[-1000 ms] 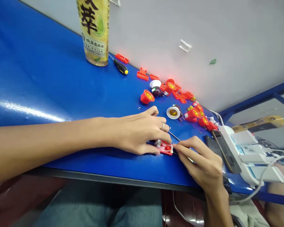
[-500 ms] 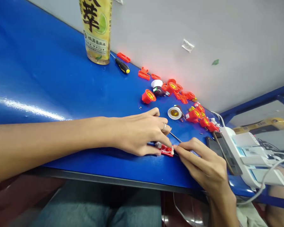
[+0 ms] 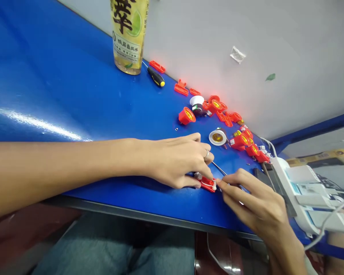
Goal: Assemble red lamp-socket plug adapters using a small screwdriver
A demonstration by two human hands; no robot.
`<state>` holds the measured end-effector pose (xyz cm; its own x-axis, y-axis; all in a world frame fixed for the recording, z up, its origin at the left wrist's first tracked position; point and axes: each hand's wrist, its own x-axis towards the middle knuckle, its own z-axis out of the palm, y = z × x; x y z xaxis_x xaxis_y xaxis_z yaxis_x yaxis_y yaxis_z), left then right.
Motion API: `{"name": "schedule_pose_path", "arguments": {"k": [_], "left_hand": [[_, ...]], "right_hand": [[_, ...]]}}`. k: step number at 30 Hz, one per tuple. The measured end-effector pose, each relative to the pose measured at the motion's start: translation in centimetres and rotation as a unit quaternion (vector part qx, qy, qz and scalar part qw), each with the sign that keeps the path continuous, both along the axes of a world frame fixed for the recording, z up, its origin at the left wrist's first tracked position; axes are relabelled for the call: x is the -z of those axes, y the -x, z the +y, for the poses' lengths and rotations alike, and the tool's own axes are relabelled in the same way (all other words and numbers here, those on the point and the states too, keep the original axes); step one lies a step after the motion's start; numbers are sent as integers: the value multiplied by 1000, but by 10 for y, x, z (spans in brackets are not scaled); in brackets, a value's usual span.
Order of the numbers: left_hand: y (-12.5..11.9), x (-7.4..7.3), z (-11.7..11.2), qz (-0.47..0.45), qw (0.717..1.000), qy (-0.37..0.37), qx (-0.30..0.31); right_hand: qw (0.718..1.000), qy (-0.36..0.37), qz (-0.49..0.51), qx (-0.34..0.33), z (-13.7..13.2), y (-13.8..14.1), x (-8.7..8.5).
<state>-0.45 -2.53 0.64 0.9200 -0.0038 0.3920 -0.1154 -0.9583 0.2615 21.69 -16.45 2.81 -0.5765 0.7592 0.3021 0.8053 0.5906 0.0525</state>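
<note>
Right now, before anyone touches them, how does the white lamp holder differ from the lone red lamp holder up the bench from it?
The white lamp holder has a white rim, while the red lamp holder is red outside. The white one shows a dark part behind it; the red one shows none. The white one lies closer to the left hand. Both show yellow inside and lie on the blue bench.

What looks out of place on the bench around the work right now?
A tiny loose metal bit lies alone on the blue bench, apart from the pile of red lamp holders, so it looks stray. It is too small to identify.
</note>
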Motion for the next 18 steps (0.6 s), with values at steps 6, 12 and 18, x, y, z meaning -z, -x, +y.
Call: {"name": "schedule_pose_path", "arguments": {"k": [6, 12, 18], "left_hand": [[0, -1, -1, -3, 1000, -5, -5], [-1, -2, -1, 20, 1000, 2, -7], [0, 0, 0, 16, 1000, 21, 2]], "right_hand": [[1000, 24, -14, -5, -2, 0, -3], [998, 32, -27, -36, -5, -7, -3], [994, 52, -81, -58, -3, -5, -11]]}}
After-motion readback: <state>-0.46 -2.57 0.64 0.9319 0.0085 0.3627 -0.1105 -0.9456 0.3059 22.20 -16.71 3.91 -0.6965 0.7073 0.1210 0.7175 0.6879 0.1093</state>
